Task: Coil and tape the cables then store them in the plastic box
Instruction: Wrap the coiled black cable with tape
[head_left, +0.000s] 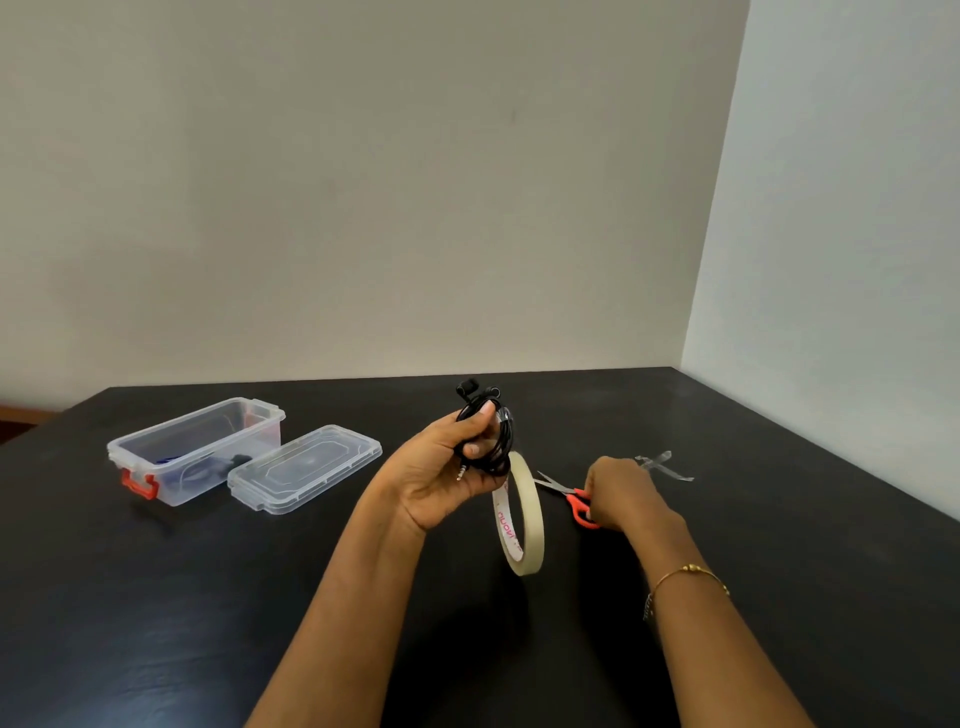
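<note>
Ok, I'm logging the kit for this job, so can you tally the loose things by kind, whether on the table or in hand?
Coiled black earphone cable, in the left hand: 1
Tape roll: 1
Orange-handled scissors, under the right hand: 1
Clear plastic box: 1
Box lid: 1
Clear tape scrap: 1
Total: 6

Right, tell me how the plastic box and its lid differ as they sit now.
The plastic box is deep with tall walls; the lid is shallow and flat. The box carries an orange latch at its near end; no latch shows on the lid. The box holds something dark and something blue; the lid holds nothing. Both are clear plastic, side by side on the black table.
</note>
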